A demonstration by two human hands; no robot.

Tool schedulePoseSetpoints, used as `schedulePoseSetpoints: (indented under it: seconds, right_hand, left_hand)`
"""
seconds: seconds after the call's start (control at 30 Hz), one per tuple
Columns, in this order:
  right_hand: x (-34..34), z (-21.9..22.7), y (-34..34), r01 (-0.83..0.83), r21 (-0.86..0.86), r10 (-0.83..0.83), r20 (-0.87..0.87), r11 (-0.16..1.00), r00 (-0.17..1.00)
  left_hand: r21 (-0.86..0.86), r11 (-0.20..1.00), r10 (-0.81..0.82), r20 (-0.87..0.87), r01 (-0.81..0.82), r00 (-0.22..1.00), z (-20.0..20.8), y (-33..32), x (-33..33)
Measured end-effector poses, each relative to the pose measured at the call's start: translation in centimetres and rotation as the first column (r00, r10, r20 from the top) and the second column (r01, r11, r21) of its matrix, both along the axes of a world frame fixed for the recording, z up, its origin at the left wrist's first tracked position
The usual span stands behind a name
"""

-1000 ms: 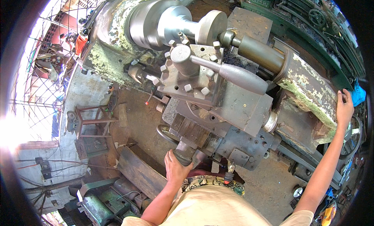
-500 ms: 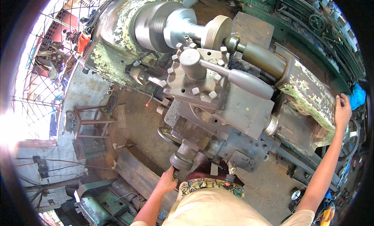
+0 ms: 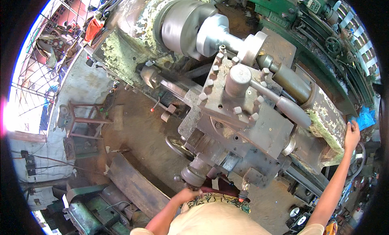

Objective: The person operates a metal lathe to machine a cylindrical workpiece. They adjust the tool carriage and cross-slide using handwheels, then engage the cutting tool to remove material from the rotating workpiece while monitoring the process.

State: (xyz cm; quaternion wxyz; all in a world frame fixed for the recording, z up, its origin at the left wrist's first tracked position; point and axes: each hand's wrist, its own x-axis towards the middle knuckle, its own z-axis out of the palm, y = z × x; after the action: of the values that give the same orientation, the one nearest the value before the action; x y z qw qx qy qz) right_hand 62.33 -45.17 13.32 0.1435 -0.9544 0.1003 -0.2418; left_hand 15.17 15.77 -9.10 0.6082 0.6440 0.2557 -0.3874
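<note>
Here, crank (image 3: 193,176): round grey knob with a small handle, at the near end of the cross slide, low centre of the view, just above the person's waist. Left hand (image 3: 189,193): right under the crank, touching or nearly so; whether its fingers are closed round the handle cannot be told. Tool post (image 3: 233,93): square block studded with bolts, above the crank, carrying a long grey lever (image 3: 285,107) pointing right. Chuck (image 3: 182,26): large, blurred steel drum at top centre, a stepped workpiece (image 3: 227,38) projecting from it toward the tool post. Tailstock (image 3: 320,125): flaking pale-green casting at right. Right hand (image 3: 351,134): arm outstretched, resting on the tailstock's far end, fingers together and lying flat against it. Handwheel (image 3: 178,145): left of the carriage. Stool (image 3: 83,121): rusty metal frame on the floor at left
</note>
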Motion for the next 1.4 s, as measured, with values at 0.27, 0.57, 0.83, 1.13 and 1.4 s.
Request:
schedulePoseSetpoints:
  seconds: [0.27, 0.57, 0.83, 1.13, 1.4]
  right_hand:
    - [0.0, -0.3, -0.5, 0.003, 0.008, -0.003, 0.018, 1.000, 1.000]
    - [0.2, -0.4, -1.3, 0.008, 0.006, -0.008, 0.016, 1.000, 1.000]
    - [0.2, -0.3, -1.9, 0.029, 0.126, -0.022, -0.059, 0.992, 0.998]
    - [0.3, -0.3, -2.0, -0.002, -0.018, 0.002, -0.018, 1.000, 1.000]
    - [0.1, -0.1, -1.4, 0.007, 0.025, -0.007, -0.017, 1.000, 1.000]
  left_hand:
    - [0.181, 0.981, -0.062, -0.046, 0.070, 0.997, 4.9, 8.8, 2.6]
    - [0.122, 0.961, -0.253, 0.025, 0.248, 0.967, 3.1, 1.2, -0.1]
    - [-0.112, 0.885, 0.446, -0.077, -0.452, 0.892, 2.4, 12.2, 7.9]
    - [0.648, 0.611, 0.419, 0.223, -0.455, 0.880, 0.6, 9.1, 15.2]
    - [0.728, 0.613, 0.254, 0.186, -0.307, 0.949, -1.0, 10.2, 16.2]
